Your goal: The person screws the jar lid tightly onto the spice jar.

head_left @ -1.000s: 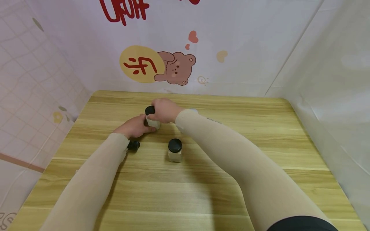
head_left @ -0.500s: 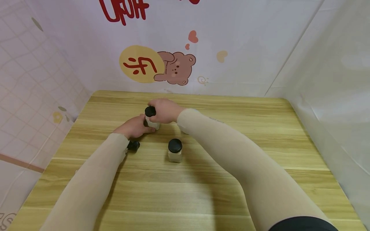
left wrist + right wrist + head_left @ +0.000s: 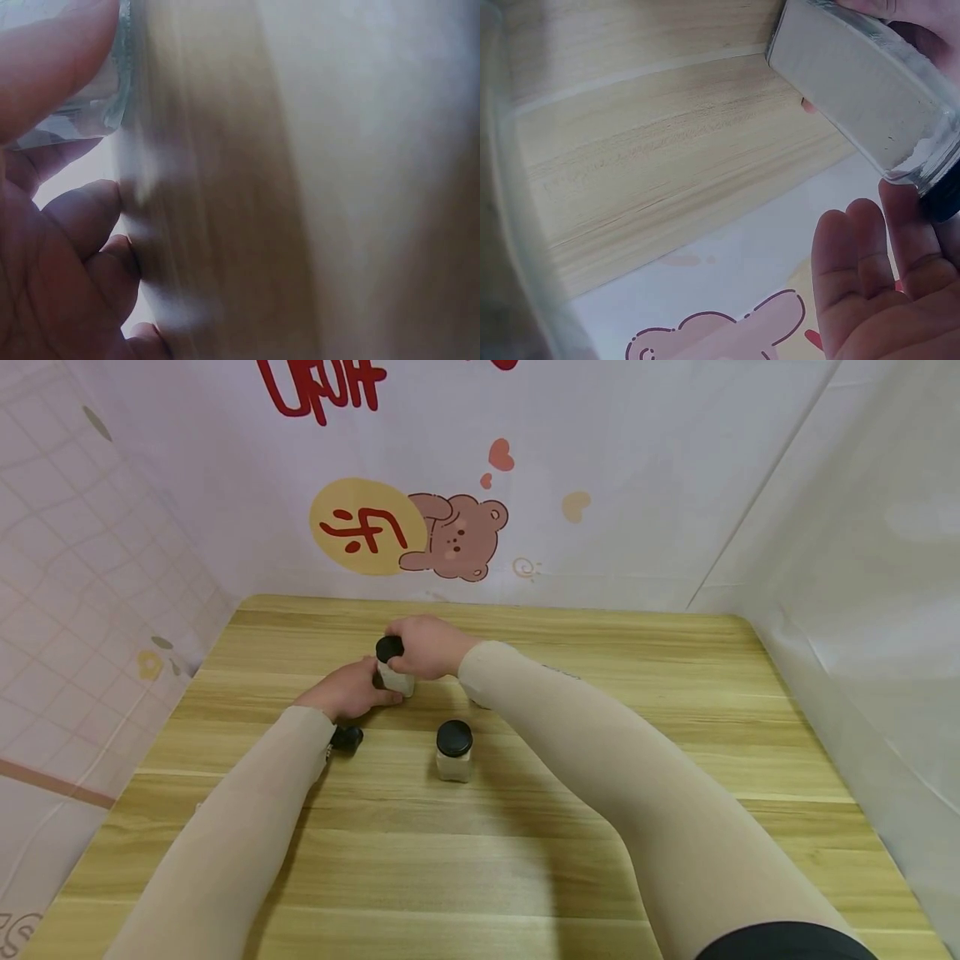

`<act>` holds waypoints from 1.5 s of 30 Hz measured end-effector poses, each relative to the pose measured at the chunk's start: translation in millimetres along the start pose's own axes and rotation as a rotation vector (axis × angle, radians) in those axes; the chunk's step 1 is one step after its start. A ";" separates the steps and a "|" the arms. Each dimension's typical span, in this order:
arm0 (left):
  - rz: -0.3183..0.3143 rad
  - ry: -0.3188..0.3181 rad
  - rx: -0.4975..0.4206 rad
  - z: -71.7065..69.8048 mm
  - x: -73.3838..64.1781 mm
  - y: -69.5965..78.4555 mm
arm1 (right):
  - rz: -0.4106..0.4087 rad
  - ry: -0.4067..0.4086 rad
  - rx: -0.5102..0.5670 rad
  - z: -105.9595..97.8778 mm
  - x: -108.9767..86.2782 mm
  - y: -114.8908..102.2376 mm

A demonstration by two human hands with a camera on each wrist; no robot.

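Note:
Both hands are on one square glass jar [image 3: 397, 682] with a black lid [image 3: 388, 647], towards the back left of the table. Low on its glass, my left hand [image 3: 347, 690] grips it between thumb and fingers. My right hand [image 3: 431, 647] holds the lid from above, thumb in front and fingers behind. In the right wrist view the jar [image 3: 862, 90] shows pale, powdery contents, with a fingertip at the lid's edge. The left wrist view catches only the bottom corner of the glass [image 3: 90, 112] behind the thumb.
A second black-lidded jar [image 3: 454, 764] stands nearer, mid-table. A sliver of something pale [image 3: 477, 702] shows below the right sleeve, mostly hidden. A blurred, glass-like edge [image 3: 510, 195] fills the right wrist view's left side. Printed cloth walls [image 3: 637, 468] border the wooden table [image 3: 450, 877].
My right hand has shifted slightly on the lid, with its thumb and wrist a little further right. My left hand, the held jar and the second jar stay put.

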State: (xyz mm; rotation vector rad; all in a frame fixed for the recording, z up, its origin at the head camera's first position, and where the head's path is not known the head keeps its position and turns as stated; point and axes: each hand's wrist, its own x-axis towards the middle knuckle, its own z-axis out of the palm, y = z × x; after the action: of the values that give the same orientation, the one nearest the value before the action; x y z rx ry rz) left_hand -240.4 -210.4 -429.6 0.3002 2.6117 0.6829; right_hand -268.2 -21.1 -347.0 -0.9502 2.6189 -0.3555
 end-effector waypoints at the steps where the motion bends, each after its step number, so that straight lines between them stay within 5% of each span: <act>1: 0.000 0.000 0.001 0.0 0.0 0.1 | 0.002 0.000 -0.002 0.0 0.4 -0.1; 30: -0.020 -0.001 -0.022 -0.8 0.8 -3.4 | 0.078 0.023 -0.004 1.0 0.2 -4.2; 45: 0.001 -0.004 -0.010 -0.7 2.1 -3.7 | 0.006 0.041 -0.059 -0.3 -3.2 -3.9</act>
State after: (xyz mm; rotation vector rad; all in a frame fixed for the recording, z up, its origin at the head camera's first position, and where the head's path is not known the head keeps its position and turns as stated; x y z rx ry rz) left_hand -243.0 -213.3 -431.7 0.3000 2.6035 0.6947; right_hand -263.8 -21.8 -344.7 -0.9635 2.6821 -0.3005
